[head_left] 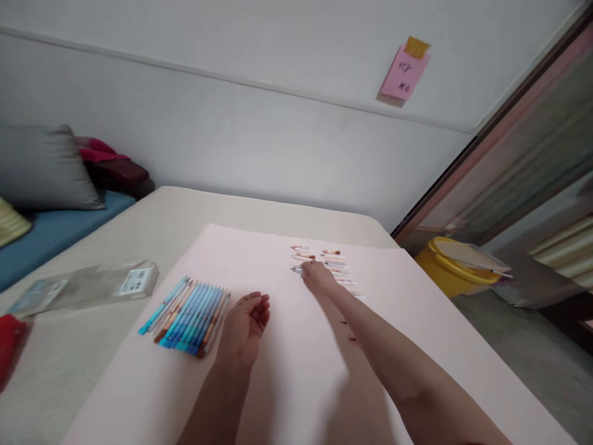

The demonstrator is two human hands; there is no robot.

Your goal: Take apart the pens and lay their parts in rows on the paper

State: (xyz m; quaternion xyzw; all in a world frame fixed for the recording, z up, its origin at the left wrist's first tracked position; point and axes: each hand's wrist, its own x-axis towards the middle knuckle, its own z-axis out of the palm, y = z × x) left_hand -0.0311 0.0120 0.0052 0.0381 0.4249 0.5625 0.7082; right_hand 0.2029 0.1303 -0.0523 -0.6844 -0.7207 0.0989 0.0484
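Observation:
My right hand (317, 276) reaches to the far part of the pale pink sheet, its fingers closed on a light-coloured pen (296, 270) whose tip points left. Around it lie short rows of pens: a brown-and-white pen (304, 256) just beyond, and another brown-ended pen (331, 252) to the right. More pens (345, 282) lie beside the wrist, partly covered by the arm. My left hand (245, 324) hovers low over the sheet, palm turned inward, fingers loosely curled and holding nothing. Left of it, several blue, brown and white pens (189, 318) lie side by side.
The pink sheet (287, 383) covers much of a beige table (259, 210) against a white wall. A clear plastic packet (92, 287) lies at left, near a red object (10, 343). A grey cushion (41, 167) sits beyond. A yellow bucket (449, 269) stands on the floor at right.

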